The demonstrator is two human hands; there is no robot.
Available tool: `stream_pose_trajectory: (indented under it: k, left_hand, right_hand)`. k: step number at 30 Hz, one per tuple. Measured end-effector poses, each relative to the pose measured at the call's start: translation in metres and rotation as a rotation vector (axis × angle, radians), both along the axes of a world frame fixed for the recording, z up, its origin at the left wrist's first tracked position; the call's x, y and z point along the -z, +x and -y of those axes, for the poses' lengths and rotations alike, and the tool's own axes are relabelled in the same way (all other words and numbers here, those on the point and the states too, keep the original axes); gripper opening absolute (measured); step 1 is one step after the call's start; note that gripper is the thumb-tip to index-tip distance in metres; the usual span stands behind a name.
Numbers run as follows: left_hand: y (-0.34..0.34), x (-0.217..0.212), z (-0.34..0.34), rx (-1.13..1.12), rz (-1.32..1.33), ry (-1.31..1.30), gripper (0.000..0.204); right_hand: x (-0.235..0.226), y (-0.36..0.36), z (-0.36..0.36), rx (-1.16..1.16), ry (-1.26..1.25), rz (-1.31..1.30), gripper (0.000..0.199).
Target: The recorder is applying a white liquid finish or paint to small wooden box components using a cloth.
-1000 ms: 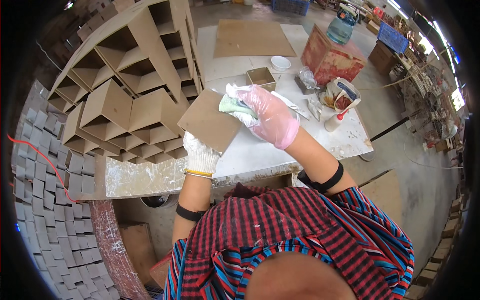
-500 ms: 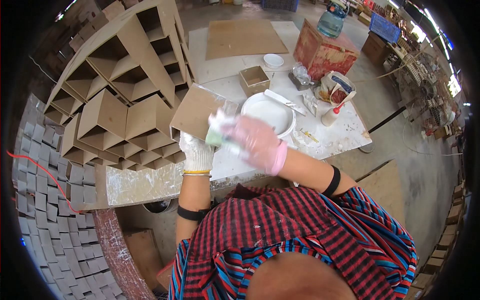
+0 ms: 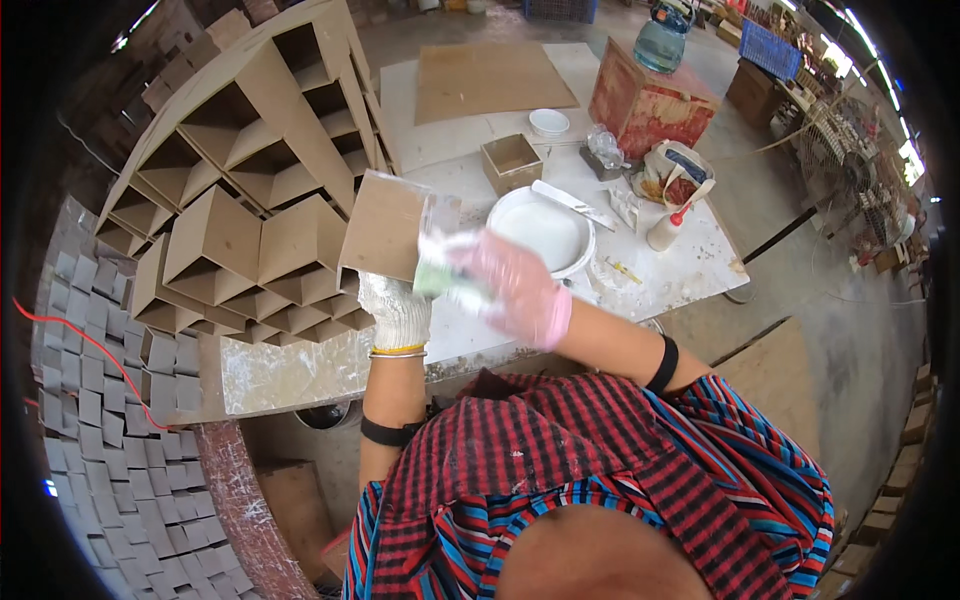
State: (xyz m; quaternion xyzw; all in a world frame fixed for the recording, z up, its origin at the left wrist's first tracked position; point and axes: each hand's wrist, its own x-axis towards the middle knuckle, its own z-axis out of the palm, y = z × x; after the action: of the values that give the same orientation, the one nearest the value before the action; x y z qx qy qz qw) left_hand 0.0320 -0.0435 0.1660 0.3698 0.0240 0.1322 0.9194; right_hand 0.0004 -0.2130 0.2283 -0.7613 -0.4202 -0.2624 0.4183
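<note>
My left hand (image 3: 396, 308), in a white knitted glove, holds a brown cardboard box (image 3: 385, 228) at its near edge; the fingers are hidden under or inside it. In my right hand (image 3: 522, 290), gloved in pink, is a pale green sponge (image 3: 432, 278) smeared with white paste. The sponge lies against the box's right edge, where a wet whitish strip shows. Just beyond my right hand stands a white tub (image 3: 545, 232) of white paste, with a flat white scraper (image 3: 572, 203) across its rim.
Stacked cardboard boxes (image 3: 250, 160) crowd the table's left side. Behind the tub are a small open box (image 3: 512, 163), a white bowl (image 3: 548, 122) and a cardboard sheet (image 3: 490, 80). To the right sit a red-capped bottle (image 3: 665, 230), a cloth bag (image 3: 680, 170) and a red crate (image 3: 650, 100).
The sponge and my right hand have shifted very slightly along the box's right edge. The whitish strip there shows more plainly. Both hands keep their hold, and the view has shifted a little.
</note>
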Motion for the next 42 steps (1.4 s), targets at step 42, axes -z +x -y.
stream_pose_trajectory:
  k: [42]
  left_hand:
    - [0.002, 0.018, -0.007, 0.359, -0.062, -0.113, 0.047]
  right_hand:
    - [-0.043, 0.018, -0.031, -0.102, -0.142, 0.017, 0.033]
